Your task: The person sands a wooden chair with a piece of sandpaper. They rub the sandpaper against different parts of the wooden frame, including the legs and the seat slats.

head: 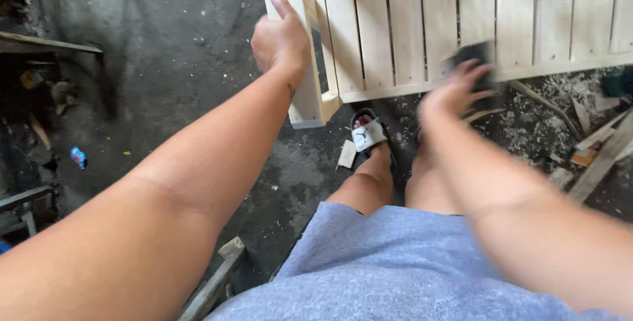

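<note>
1. Head view, looking straight down: the big thing is a slatted wooden panel (461,24), pale unfinished wood, flat vertical boards side by side with thin dark gaps between them, and a rail running along the bottom edge.
2. It stands up off the dark concrete floor (178,64), filling the top right of the picture, with a thicker corner post (300,64) on its left end.
3. Left hand (280,41) is clamped around that corner post, thumb sticking up along the wood, fingers wrapped behind it.
4. Right hand (455,90) is low on the panel, near the bottom rail, pressing a dark sanding block (475,64) against the slats. Fingers are curled over it, so it's gripping the block, but the whole hand is blurred and I can't make out finer detail.
5. Below the panel's bottom rail: a foot in a black slide sandal (369,133) with a white strap, bare knees and grey shorts (395,268).
6. Right of the panel's lower edge the floor is covered in wood shavings (534,123) and loose offcut strips (603,153).
7. A small flat wood scrap (347,154) lies just left of the sandal, under the corner post.
</note>
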